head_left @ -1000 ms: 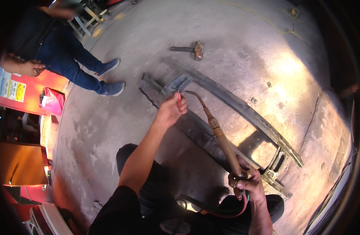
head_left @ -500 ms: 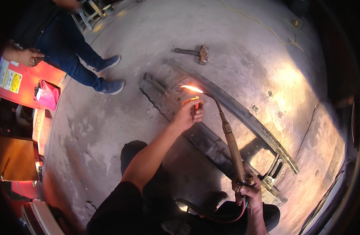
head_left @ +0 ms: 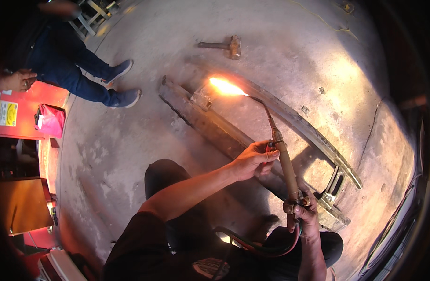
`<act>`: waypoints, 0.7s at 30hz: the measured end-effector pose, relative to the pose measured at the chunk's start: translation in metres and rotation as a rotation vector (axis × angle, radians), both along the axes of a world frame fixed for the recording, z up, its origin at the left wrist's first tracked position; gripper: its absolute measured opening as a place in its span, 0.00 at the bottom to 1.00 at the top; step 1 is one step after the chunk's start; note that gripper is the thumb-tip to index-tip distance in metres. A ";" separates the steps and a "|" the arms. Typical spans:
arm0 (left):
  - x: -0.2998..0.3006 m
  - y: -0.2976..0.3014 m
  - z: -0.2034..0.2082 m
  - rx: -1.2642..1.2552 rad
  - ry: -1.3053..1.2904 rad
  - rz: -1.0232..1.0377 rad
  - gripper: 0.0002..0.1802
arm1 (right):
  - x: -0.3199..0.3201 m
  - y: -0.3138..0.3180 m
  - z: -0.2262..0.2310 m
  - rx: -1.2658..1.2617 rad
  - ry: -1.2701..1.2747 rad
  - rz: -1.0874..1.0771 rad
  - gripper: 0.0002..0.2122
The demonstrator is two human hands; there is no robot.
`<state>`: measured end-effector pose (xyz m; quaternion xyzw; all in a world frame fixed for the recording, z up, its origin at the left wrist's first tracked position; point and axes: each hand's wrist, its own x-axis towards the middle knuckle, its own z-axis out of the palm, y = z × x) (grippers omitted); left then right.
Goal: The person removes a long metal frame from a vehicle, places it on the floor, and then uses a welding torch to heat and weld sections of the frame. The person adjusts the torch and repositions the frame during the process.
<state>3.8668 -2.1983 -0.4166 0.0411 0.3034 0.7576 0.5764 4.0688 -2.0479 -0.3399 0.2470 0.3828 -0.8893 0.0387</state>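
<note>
So yeah, the right hand (head_left: 305, 213) gripped the torch (head_left: 287, 171) by its valve end, long axis slanting forward and left, flame (head_left: 225, 86) out over the frame (head_left: 215, 125). Left hand (head_left: 252, 162), pinching a lighter (head_left: 268, 151), sat right beside the torch, nearer the flame.

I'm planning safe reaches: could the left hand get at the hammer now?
Probably not safely: the left hand holds a small red object, and the torch flame lies between that hand and the hammer.
</note>
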 end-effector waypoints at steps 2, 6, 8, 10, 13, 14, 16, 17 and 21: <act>0.003 0.004 0.005 -0.035 0.032 0.030 0.17 | 0.001 0.000 -0.003 -0.018 0.012 0.006 0.37; 0.001 0.008 0.013 -0.057 0.096 0.044 0.14 | 0.000 -0.002 -0.005 -0.039 0.056 -0.010 0.38; 0.000 0.009 0.013 -0.075 0.105 0.064 0.13 | 0.000 -0.003 -0.005 -0.057 0.078 -0.040 0.33; 0.000 0.010 0.011 -0.095 0.058 0.075 0.12 | 0.001 -0.004 -0.005 -0.123 0.046 -0.107 0.27; 0.001 0.011 0.006 -0.118 -0.044 0.068 0.10 | 0.001 -0.005 -0.009 -0.046 -0.040 -0.108 0.19; 0.002 0.011 0.004 -0.131 -0.052 0.060 0.09 | 0.002 -0.005 -0.009 -0.031 -0.054 -0.100 0.18; 0.003 0.011 0.003 -0.139 -0.025 0.041 0.09 | 0.001 -0.003 -0.011 -0.028 -0.079 -0.075 0.17; 0.002 0.011 0.003 -0.132 0.009 0.030 0.08 | 0.000 -0.002 -0.011 -0.080 -0.041 -0.057 0.15; 0.000 0.010 0.005 -0.107 -0.061 0.035 0.09 | -0.004 -0.002 -0.007 -0.072 0.000 0.014 0.16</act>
